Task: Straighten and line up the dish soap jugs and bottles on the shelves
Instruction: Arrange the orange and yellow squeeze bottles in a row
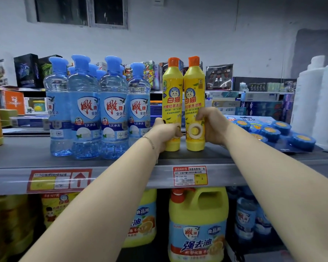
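Seen from the head camera, the left yellow bottle (172,103) and the right yellow bottle (194,104), both orange-capped, stand upright and touching on the grey shelf (27,148), near its front edge. The left hand (164,133) is curled around the lower part of the left one, and the right hand (213,127) wraps the right one the same way. Just to the left stands a cluster of blue bottles (113,110). A price tag (190,176) sits on the shelf edge, with a yellow jug (197,227) on the level underneath.
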